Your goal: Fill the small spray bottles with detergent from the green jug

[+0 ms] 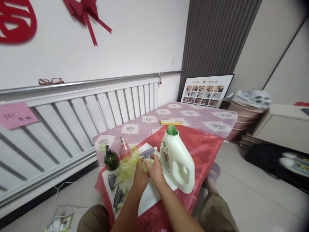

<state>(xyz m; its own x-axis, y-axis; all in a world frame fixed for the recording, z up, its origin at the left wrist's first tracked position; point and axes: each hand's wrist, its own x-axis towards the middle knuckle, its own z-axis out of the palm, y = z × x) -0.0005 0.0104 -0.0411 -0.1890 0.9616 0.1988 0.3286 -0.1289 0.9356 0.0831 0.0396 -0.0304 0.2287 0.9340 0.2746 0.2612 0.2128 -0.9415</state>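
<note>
My left hand (140,177) is closed around a small yellowish spray bottle, mostly hidden by my fingers. At its neck, the fingers of my right hand (156,169) pinch just below the grey trigger sprayer head (147,153). Right beside my right hand stands a large pale-green jug (180,161) with a green funnel-like piece (172,130) in its mouth. Two yellow-green bottles (125,169) without sprayers are to the left of my hands. Loose grey trigger sprayers (118,197) lie in front of them on a white sheet (150,200).
A dark green pump bottle (111,160) and a pink bottle (125,149) stand farther left. Red plastic (207,143) covers part of the purple patterned tablecloth (148,119), with a yellow case (170,122) behind the jug. A white radiator (79,122) borders the table's left side.
</note>
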